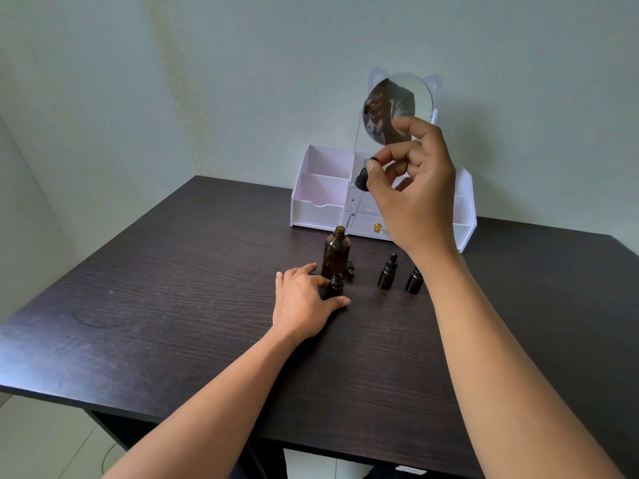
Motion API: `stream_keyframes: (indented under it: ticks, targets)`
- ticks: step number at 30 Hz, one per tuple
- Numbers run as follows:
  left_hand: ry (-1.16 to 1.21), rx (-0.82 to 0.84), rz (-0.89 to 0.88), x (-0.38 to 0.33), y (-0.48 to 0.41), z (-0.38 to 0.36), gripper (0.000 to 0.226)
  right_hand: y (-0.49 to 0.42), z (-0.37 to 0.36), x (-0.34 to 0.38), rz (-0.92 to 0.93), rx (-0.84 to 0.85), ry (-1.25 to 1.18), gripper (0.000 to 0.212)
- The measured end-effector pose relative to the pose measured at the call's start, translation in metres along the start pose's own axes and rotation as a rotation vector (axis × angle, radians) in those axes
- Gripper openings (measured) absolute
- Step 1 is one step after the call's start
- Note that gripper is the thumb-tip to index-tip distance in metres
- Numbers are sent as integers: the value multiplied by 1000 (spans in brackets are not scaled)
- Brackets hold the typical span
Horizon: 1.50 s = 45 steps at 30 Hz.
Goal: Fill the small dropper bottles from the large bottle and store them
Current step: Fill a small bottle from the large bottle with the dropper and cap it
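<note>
Nearest me, left fingers (340,301) clasp the dropper bottle (336,285) low, likely light, slick glass; right fingers (383,157) pinch the probably fragile dropper (362,178) by its cap.

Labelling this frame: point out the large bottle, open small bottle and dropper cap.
large bottle (336,254), head view, amber body.
open small bottle (336,285), head view, shoulder.
dropper cap (361,179), head view, black collar.

Soft, even daylight, fairly bright; faint shadows on the desk (155,305), mild sheen at its left. Wide-angle lens bows edges w/ slight softness overall.
</note>
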<state>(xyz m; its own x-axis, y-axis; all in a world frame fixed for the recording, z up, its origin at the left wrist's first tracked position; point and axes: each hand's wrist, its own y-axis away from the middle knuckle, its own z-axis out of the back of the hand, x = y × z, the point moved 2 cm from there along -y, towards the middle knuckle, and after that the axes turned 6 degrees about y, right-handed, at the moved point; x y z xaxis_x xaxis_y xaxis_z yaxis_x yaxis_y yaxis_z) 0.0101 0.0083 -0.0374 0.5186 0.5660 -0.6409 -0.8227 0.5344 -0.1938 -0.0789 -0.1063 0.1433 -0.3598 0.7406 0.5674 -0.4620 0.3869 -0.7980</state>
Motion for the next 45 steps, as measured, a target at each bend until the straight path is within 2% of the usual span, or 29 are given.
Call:
stream_keyframes:
  ticks: [12,28,41,45]
  targets:
    - [-13,17,14,-1,-1,0,62,39,-13,-23,-100,97,49,45]
    - [-6,15,12,-2,0,1,60,48,-19,-34,-131,129,69,46]
    - [-4,11,11,-1,0,-1,62,48,-19,-36,-169,135,79,32]
    - [-9,11,17,-2,0,1,62,48,-19,-36,-146,142,94,40]
